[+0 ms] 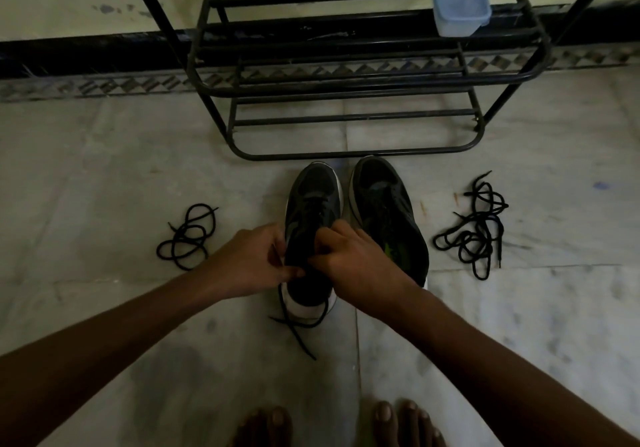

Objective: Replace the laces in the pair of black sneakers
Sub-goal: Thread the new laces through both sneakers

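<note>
Two black sneakers stand side by side on the floor, toes pointing away from me. The left sneaker (313, 200) has a black lace (298, 325) threaded in it, its ends trailing past the white heel toward me. My left hand (249, 263) pinches the lace at the shoe's left side near the collar. My right hand (349, 256) has curled fingers on the lace over the tongue. The right sneaker (384, 204) stands untouched; whether it holds a lace is unclear. A loose black lace (188, 238) lies coiled to the left. A tangle of black laces (476, 230) lies to the right.
A black metal shoe rack (346, 75) stands just beyond the sneakers' toes, against the wall. A pale blue plastic lidded box (459, 3) sits on its upper shelf at the right. My bare toes (346, 426) show at the bottom edge. The floor is pale marble tile.
</note>
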